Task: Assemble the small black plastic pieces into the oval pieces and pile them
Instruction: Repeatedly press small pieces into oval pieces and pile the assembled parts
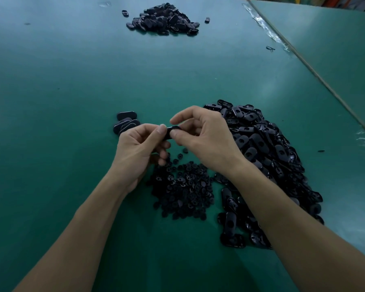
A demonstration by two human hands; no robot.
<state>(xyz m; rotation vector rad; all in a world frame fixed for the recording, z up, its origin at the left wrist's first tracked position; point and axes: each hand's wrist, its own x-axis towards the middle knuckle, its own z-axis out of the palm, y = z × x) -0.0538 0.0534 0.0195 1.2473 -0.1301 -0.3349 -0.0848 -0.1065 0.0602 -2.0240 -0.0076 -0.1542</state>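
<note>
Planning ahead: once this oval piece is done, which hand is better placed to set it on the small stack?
Likely the left. The left hand pinches the oval piece and lies beside the small stack; the right hand is on the far side, by the big heap.

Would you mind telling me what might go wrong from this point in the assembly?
1. Left hand and right hand pinch the oval piece by fingertips near the small pieces; a slip could lose it among them.
2. The right forearm passes over the oval pile, so a sweep might mix both heaps.
</note>
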